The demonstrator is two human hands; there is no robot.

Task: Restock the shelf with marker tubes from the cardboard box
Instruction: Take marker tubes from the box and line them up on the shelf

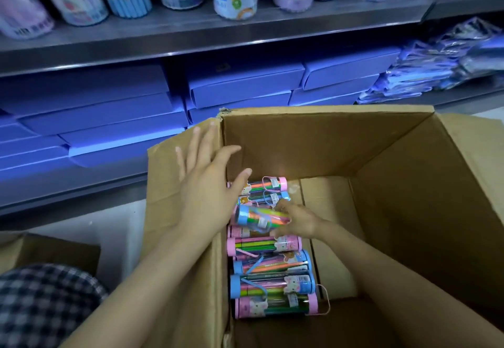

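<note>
While right hand (296,222) reached deep in cardboard box (409,156), fingers clamped on blue-capped marker tube (261,218), lifted off row along 9 o'clock wall. Left hand (207,181) spread flat on flap, likely steadying box. Shelf (191,28) at 12 o'clock.
</note>
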